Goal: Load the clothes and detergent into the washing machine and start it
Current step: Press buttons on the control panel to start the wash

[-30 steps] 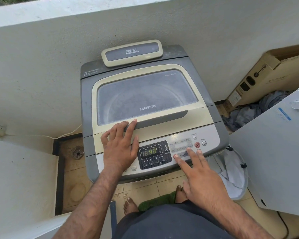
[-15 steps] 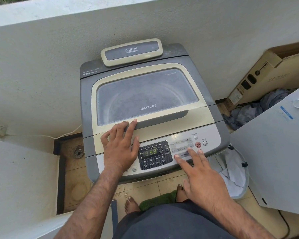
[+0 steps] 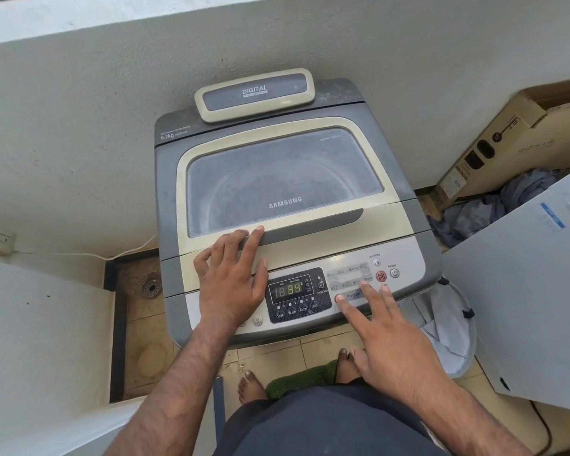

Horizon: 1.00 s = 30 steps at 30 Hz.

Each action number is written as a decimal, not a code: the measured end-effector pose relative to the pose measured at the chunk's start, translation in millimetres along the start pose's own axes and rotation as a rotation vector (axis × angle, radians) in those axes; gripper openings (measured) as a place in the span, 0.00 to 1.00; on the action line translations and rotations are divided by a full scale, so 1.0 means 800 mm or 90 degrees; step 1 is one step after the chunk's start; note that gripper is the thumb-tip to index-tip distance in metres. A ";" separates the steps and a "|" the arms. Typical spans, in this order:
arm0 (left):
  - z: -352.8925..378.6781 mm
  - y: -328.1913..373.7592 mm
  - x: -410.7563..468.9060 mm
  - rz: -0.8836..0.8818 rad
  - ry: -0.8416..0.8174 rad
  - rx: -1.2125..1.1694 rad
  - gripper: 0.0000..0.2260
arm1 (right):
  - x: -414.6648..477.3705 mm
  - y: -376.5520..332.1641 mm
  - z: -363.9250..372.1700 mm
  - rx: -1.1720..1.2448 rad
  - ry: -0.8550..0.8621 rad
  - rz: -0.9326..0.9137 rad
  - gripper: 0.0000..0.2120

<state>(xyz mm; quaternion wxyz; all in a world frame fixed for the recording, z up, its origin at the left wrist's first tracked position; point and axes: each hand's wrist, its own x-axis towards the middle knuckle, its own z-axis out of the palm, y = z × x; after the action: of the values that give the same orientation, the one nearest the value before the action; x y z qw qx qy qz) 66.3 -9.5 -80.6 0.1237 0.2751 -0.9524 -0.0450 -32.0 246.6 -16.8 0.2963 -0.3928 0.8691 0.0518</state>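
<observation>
Big grey and cream top-loading washing machine (image 3: pixel 297 205) sits against the white wall, glass lid shut. Left hand (image 3: pixel 232 278) lies flat on the lid's front edge, grip spread, fingers reaching the grey handle strip (image 3: pixel 310 225). Right hand (image 3: pixel 392 340) has its grip spread too, index fingertip on the Program button (image 3: pixel 352 295) beside the lit green display (image 3: pixel 288 288).

One washing machine (image 3: pixel 293 205) stands here, lid shut, with one lit display (image 3: pixel 290 288) on its front panel. Two hands rest on it — the left hand (image 3: pixel 232 278) beside the display, the right hand (image 3: pixel 385 330) on the panel's other side. Right of the machine: one cardboard box (image 3: pixel 507 143), one white laundry basket (image 3: pixel 451 327). Left of it — one floor drain (image 3: pixel 151 286).
</observation>
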 end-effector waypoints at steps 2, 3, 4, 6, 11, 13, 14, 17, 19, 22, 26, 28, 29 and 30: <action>0.001 0.000 0.000 0.001 -0.001 -0.005 0.27 | -0.001 0.000 -0.001 0.001 0.001 -0.001 0.39; 0.001 0.000 0.000 0.001 -0.003 -0.006 0.27 | -0.001 0.000 -0.002 0.002 0.001 -0.001 0.39; 0.001 0.000 0.001 0.000 -0.003 -0.006 0.27 | -0.001 0.000 -0.003 0.002 0.000 -0.002 0.39; 0.001 0.000 0.001 0.000 -0.002 -0.005 0.27 | -0.001 0.000 -0.005 0.002 -0.004 -0.002 0.38; 0.001 -0.001 0.000 -0.003 -0.009 -0.001 0.27 | 0.001 -0.003 -0.010 0.013 -0.004 0.003 0.37; 0.001 -0.001 0.001 -0.003 -0.009 0.001 0.27 | 0.001 -0.004 -0.010 0.013 -0.005 0.005 0.36; 0.001 -0.001 0.000 -0.003 -0.009 0.001 0.27 | 0.002 -0.004 -0.010 0.012 -0.006 0.007 0.36; 0.002 -0.002 0.000 -0.004 -0.010 -0.002 0.27 | 0.001 -0.006 -0.011 0.003 -0.006 0.010 0.36; 0.002 -0.002 0.000 -0.004 -0.012 -0.003 0.27 | 0.001 -0.007 -0.011 -0.003 -0.006 0.010 0.36; 0.003 -0.002 0.001 -0.004 -0.011 -0.004 0.27 | 0.001 -0.008 -0.012 -0.007 -0.008 0.010 0.35; 0.002 -0.002 0.000 -0.005 -0.002 -0.004 0.27 | 0.002 -0.009 -0.011 -0.007 -0.012 0.006 0.35; 0.002 -0.002 0.001 -0.004 0.001 -0.004 0.27 | 0.002 -0.009 -0.011 -0.013 -0.015 0.004 0.35; 0.002 -0.001 0.001 -0.004 0.001 -0.004 0.27 | 0.002 -0.009 -0.010 -0.018 -0.016 0.004 0.35; 0.002 -0.001 0.001 -0.003 0.001 -0.005 0.27 | 0.002 -0.009 -0.010 -0.023 -0.017 0.005 0.35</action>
<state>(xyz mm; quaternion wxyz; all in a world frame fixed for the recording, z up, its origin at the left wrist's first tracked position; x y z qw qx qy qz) 66.0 -10.7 -82.4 0.1249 0.2771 -0.9514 -0.0486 -31.2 237.9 -9.7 0.3003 -0.3942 0.8655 0.0735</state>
